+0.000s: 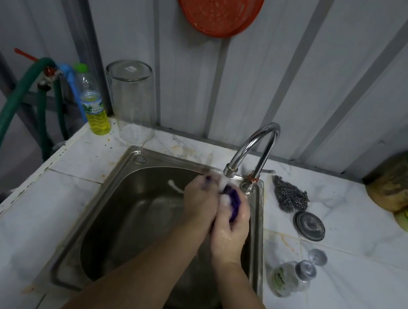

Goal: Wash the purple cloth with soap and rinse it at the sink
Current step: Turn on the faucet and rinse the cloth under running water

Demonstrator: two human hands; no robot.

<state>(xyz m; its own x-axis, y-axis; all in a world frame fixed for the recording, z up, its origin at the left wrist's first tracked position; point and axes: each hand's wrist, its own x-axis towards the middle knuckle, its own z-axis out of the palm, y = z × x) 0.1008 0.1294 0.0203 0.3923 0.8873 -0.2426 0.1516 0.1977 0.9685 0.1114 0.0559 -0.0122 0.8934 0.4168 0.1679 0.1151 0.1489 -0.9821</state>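
Both hands are bunched together over the far right part of the sink, right under the tap's spout. The left hand has its fingers curled around one end of the purple cloth, and the right hand wraps the rest of it, so the cloth is squeezed between the two with only a purple bulge and a small tip showing past the fingers. Water runs from the chrome tap straight onto the cloth, and white foam sits on it where the stream lands. Both hands look wet.

To the right of the sink, on the white marble desk, lies a steel wool scrubber, with a round metal lid just nearer than it. Nearer still, a small clear bottle lies on its side.

At the far left corner of the desk stands a bottle of yellow liquid with a green cap, and beside it an upturned clear glass container. A green hose loops down off the left edge. At the far right stand jars with green lids. An orange plastic basket hangs on the corrugated wall above.
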